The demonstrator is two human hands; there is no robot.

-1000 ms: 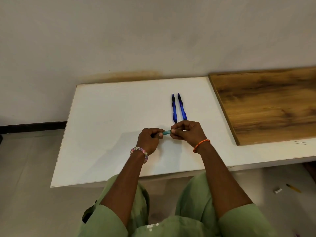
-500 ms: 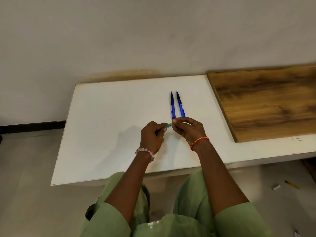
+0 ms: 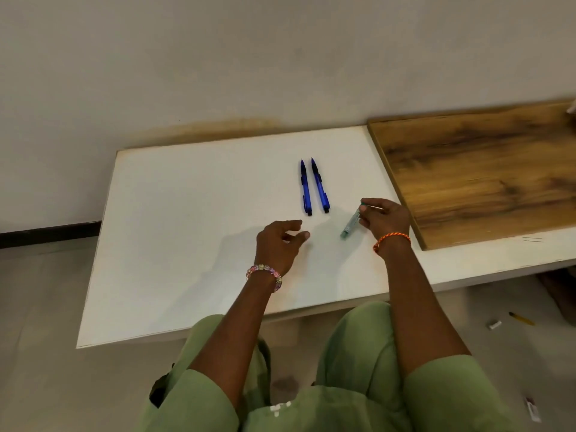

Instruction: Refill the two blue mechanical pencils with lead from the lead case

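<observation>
We see our right hand (image 3: 385,218) pinching the lead case (image 3: 351,221) at its far end, with the near end of the case low at the counter (image 3: 187,244); whether it touches the surface we cannot tell. Our left hand (image 3: 279,244) hovers with loose, half-curled fingers and holds nothing. The two pencils (image 3: 314,187) lie side by side, just beyond the left hand and to the left of the case, tips pointing far.

We think the main risk is the lead itself. If the case is open, a tilt can let thin leads slide out, roll over the counter and fall to the floor, or break. The pencils are round and can roll if the left hand bumps them. A lead pushed in at an angle may also snap.
</observation>
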